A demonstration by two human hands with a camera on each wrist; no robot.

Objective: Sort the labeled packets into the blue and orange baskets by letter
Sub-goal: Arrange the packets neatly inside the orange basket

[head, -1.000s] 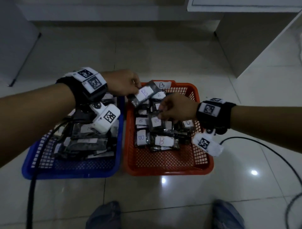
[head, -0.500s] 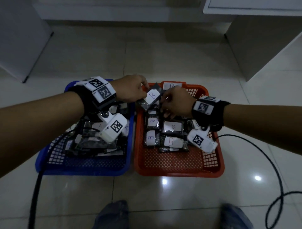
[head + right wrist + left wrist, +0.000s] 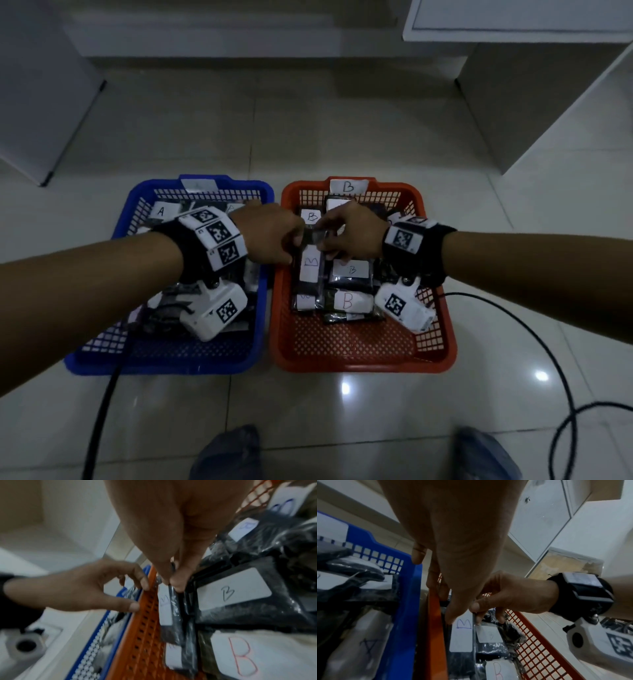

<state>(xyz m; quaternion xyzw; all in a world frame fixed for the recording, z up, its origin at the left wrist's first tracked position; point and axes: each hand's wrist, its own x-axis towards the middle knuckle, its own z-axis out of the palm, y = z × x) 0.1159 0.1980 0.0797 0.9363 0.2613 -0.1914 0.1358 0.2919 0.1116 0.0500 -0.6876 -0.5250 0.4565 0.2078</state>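
A blue basket (image 3: 164,363) with A packets (image 3: 161,211) sits left of an orange basket (image 3: 359,363) with several B packets (image 3: 347,301). One dark packet with a white B label (image 3: 311,270) lies lengthwise along the orange basket's left wall (image 3: 145,622). My right hand (image 3: 329,240) pinches its far end between thumb and fingers (image 3: 178,586). My left hand (image 3: 291,240) hovers over the gap between the baskets, thumb and index finger apart (image 3: 135,607). Its thumb tip (image 3: 452,618) sits at the packet's corner (image 3: 462,638).
A tag marked B (image 3: 348,186) sits on the orange basket's far rim. Black cables trail over the tiled floor at the right (image 3: 548,342) and left (image 3: 102,411). White cabinets (image 3: 513,102) stand behind. My feet (image 3: 233,452) are close in front.
The B packet, held tilted by my left hand over the baskets' inner rims, has come down into the orange basket. My right hand took its end and my left fingers spread.
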